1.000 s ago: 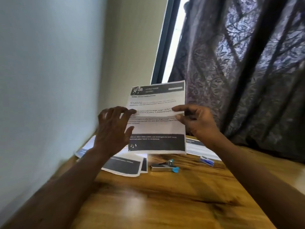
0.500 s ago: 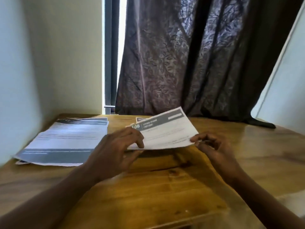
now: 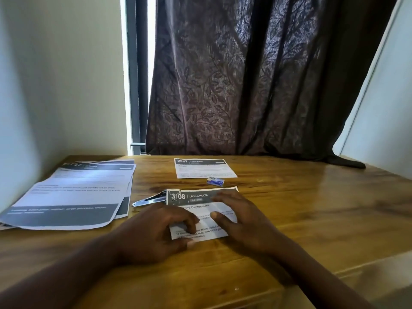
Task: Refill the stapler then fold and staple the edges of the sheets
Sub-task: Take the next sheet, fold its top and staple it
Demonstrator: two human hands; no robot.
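A folded printed sheet (image 3: 198, 198) headed "3108 LIVING ROOM" lies flat on the wooden table (image 3: 301, 208) in front of me. My left hand (image 3: 156, 230) presses its lower left part with curled fingers. My right hand (image 3: 240, 221) lies flat on its right side, fingers spread. A silver stapler (image 3: 149, 200) sticks out from under the sheet's upper left corner; the rest of it is hidden. A small blue staple box (image 3: 215, 181) sits just beyond the sheet.
A stack of printed sheets (image 3: 73, 195) lies at the left by the wall. Another folded sheet (image 3: 204, 168) headed "2947" rests farther back. A dark patterned curtain (image 3: 256, 74) hangs behind the table. The table's near edge runs at the lower right.
The sheet was held upright in the air, then lowered and laid flat on the table. Both hands came down with it and now press on it. The view swung to the table.
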